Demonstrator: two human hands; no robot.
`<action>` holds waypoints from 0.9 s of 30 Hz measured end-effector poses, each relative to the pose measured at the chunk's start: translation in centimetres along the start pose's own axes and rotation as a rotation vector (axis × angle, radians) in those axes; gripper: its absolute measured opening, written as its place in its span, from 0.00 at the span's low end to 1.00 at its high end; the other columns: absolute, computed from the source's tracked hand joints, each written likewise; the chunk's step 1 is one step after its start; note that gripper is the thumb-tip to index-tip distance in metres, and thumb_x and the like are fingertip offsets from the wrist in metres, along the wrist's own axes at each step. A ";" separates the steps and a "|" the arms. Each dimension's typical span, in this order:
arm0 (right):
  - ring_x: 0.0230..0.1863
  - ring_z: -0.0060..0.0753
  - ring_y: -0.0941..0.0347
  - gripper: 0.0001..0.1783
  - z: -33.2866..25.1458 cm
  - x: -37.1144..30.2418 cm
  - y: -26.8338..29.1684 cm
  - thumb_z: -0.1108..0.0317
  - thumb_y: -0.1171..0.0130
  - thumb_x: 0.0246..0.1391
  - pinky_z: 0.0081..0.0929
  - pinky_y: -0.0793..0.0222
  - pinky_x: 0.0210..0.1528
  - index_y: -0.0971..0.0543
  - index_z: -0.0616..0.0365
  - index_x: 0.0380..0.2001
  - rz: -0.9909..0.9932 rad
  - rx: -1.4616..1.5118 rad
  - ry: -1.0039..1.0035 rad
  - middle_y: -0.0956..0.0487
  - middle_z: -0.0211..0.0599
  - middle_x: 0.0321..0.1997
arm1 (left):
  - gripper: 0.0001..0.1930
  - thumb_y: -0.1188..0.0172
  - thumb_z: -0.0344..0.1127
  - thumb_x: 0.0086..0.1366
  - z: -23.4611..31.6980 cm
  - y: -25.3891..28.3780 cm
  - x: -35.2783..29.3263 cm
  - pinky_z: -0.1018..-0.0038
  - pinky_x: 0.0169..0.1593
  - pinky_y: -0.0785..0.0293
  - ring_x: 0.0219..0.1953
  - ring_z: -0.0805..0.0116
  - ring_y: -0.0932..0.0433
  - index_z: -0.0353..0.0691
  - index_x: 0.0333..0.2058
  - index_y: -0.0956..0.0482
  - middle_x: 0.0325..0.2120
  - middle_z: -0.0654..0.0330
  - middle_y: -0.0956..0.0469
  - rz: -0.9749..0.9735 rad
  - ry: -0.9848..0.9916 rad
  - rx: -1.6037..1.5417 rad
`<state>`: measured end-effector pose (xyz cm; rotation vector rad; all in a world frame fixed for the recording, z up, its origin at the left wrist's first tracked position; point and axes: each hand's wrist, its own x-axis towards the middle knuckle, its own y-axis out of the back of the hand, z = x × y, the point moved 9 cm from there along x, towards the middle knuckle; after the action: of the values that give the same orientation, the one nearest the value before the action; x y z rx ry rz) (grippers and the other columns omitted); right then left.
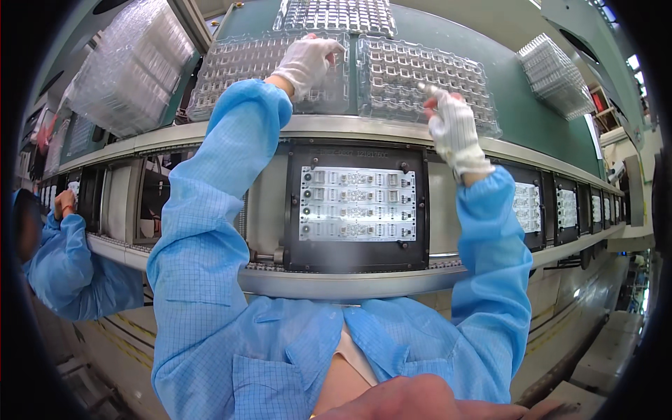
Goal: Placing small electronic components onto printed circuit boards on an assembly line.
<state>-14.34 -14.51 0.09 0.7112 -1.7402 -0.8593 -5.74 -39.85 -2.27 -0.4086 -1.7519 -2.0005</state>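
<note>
My left hand (306, 64), in a white glove with some bare fingertips, is over the right part of a clear plastic tray (238, 70) with rows of pockets. Its index finger stretches to the right, the thumb apart below it, and I see nothing held. My right hand (455, 129), gloved likewise, bends its fingers together at the front of a second clear pocketed tray (392, 63). Whatever sits between those fingertips is too small to make out. Between my forearms a black fixture (357, 255) lies on the conveyor, carrying several pale circuit board strips (357, 213) with small parts on them.
A third clear tray (336, 15) lies farther back on the green table (455, 31). Stacked trays stand at the far left (133, 66) and far right (556, 73). Conveyor rails (350, 283) run across, with more loaded fixtures (528, 206) rightward. Another person's blue sleeve (73, 262) is at left.
</note>
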 end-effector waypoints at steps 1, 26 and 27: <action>0.38 0.37 0.21 0.27 1.1 0.8 -0.7 0.81 0.45 0.53 0.35 0.24 0.43 0.23 0.53 0.57 0.018 -0.078 -0.027 0.17 0.40 0.34 | 0.17 0.41 0.24 0.60 0.2 0.8 -0.2 0.65 0.47 0.20 0.39 0.58 0.19 0.47 0.48 0.19 0.29 0.62 0.17 0.037 0.004 -0.009; 0.36 0.37 0.24 0.29 -2.3 -2.0 -0.9 0.80 0.40 0.51 0.36 0.26 0.44 0.22 0.49 0.58 0.136 -0.095 0.081 0.19 0.34 0.29 | 0.15 0.39 0.26 0.54 18.0 4.0 -20.3 0.65 0.43 0.27 0.33 0.58 0.22 0.44 0.42 0.23 0.24 0.59 0.24 -0.244 -0.202 -0.117; 0.36 0.37 0.24 0.30 -2.2 -2.8 -1.2 0.81 0.40 0.50 0.35 0.26 0.44 0.23 0.49 0.59 0.123 -0.055 0.073 0.19 0.34 0.29 | 0.16 0.38 0.26 0.55 18.2 3.7 -20.0 0.64 0.45 0.26 0.34 0.57 0.22 0.42 0.44 0.23 0.26 0.58 0.22 -0.322 -0.185 -0.089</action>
<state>-11.34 -13.45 -1.85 0.5860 -1.6703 -0.7849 12.04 -19.53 -6.39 -0.3689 -1.9491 -2.3359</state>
